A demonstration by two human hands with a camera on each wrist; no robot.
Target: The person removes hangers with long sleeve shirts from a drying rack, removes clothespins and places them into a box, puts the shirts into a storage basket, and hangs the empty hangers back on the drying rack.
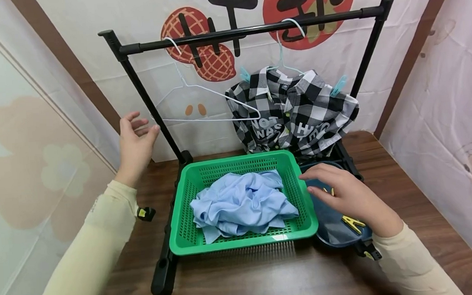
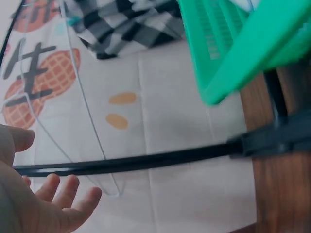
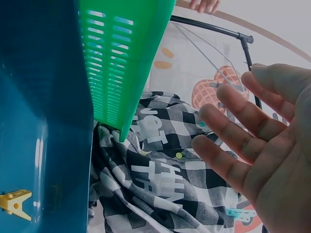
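My left hand [image 1: 135, 142] is raised beside the rack's left post [image 1: 148, 101], fingers loosely bent and holding nothing. Just right of that post, an empty white hanger [image 1: 206, 120] hangs from the black top bar [image 1: 229, 35]. My right hand [image 1: 346, 197] hovers over the blue basin [image 1: 332, 227], its relaxed fingertips at the right rim of the green basket [image 1: 242, 244]. Crumpled light blue cloth [image 1: 243, 203] lies in that basket. Behind it hangs a black-and-white checked shirt [image 1: 292, 110] on a pale blue hanger [image 1: 281, 54], with light blue clothespins [image 1: 339, 86] at its shoulders.
Yellow clothespins [image 1: 353, 224] lie in the basin. The rack's left foot [image 1: 164, 271] runs along the brown wooden table [image 1: 244, 278] beside the basket. A printed fabric wall [image 1: 215, 144] stands close behind the rack, with further panels at both sides.
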